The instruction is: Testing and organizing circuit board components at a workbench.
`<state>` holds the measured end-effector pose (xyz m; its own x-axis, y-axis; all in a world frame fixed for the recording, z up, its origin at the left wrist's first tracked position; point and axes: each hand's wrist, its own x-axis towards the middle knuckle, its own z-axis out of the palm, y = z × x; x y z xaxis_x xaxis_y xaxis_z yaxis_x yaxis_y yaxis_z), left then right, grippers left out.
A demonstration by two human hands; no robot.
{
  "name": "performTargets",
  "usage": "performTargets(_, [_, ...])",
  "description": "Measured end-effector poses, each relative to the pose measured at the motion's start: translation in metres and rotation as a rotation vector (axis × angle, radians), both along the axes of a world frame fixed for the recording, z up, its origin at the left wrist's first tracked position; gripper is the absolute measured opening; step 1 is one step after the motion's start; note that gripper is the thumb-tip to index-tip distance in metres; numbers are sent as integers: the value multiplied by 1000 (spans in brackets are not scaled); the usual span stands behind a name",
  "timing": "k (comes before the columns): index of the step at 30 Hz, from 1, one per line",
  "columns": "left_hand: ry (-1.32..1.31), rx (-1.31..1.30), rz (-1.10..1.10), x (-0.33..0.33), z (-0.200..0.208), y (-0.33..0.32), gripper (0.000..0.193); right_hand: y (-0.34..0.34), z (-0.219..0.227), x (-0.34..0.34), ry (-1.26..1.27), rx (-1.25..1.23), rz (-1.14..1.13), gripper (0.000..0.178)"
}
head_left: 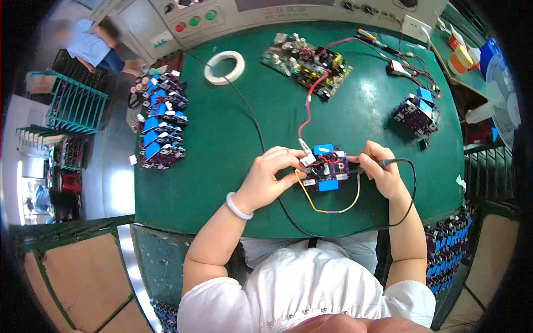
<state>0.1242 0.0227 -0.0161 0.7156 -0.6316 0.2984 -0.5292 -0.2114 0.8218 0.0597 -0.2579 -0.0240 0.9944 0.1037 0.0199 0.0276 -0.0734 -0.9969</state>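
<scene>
White and small, a plug is at the fingertips of the left hand. Those fingers are bent, with a little gap above the thumb; I can't tell how tightly they hold it. On the right hand, finger and thumb are almost together, pinching the end of a black cable at the board's right side. The purple board lies between both hands, on the green table, with blue blocks on it. A yellow wire loops below it. From the plug, a red wire goes up to a bigger board. Near that is a white ring. More blue-topped boards stand in a row far left, and one more board sits to the right.
</scene>
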Motion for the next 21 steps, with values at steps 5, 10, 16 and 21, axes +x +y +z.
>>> performTargets(5, [-21, 6, -19, -4, -3, -4, 12, 0, 3, -6, 12, -69, -43, 32])
performTargets(10, [-28, -68, -31, -12, -11, -5, 13, 1, -5, -11, 24, -2, -50, 32])
performTargets(16, [-33, -67, -81, -10, -9, -8, 8, 2, -5, -9, 30, 20, -61, 31])
performTargets(21, [5, -92, -99, -3, -15, -10, 10, -1, -5, -11, -121, 223, -93, 29])
